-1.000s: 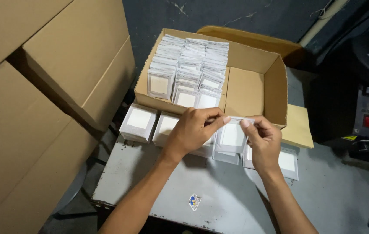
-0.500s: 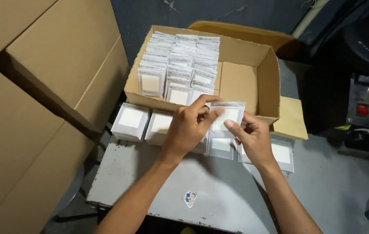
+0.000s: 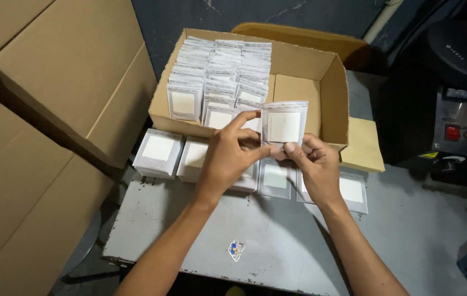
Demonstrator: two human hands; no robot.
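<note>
Packing abt two-thirds done, by the look: cardboard box holds dense rows of sachets, right part bare. Left hand & right hand both pinching one clear sachet w/ white pad, upright over box front edge. Four-odd stacks waiting on table.

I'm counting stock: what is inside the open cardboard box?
The cardboard box holds rows of clear packets, each with a white square inside, filling its left part. The right part shows bare cardboard. The held packet and front wall hide the lower layers.
</note>
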